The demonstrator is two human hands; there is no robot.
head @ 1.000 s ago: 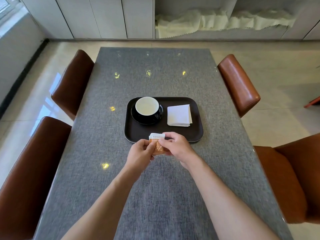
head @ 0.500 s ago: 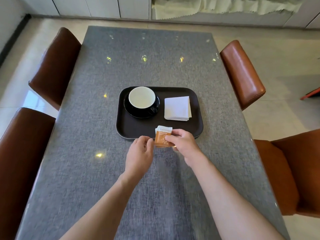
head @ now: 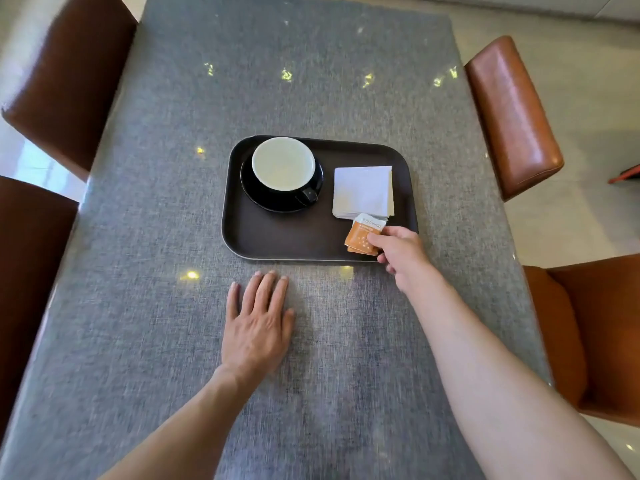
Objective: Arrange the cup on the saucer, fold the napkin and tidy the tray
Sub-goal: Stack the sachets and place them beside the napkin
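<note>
Pinched between my right hand's [head: 401, 252] thumb and fingers, the orange sachet [head: 362, 237] hangs over the near right corner of the tray [head: 277, 242], its top edge just touching the folded napkin [head: 362, 190]. My left hand [head: 258, 323] lies flat and relaxed on the table [head: 156, 306], holding nothing. The cup [head: 283, 164] sits on its saucer [head: 256, 199] at the tray's left. I judge the risk is nudging the napkin askew as I set the sachet down, or dropping it across the tray's rim. Bare tray floor lies between saucer and sachet; chairs [head: 512, 112] stand well clear.
</note>
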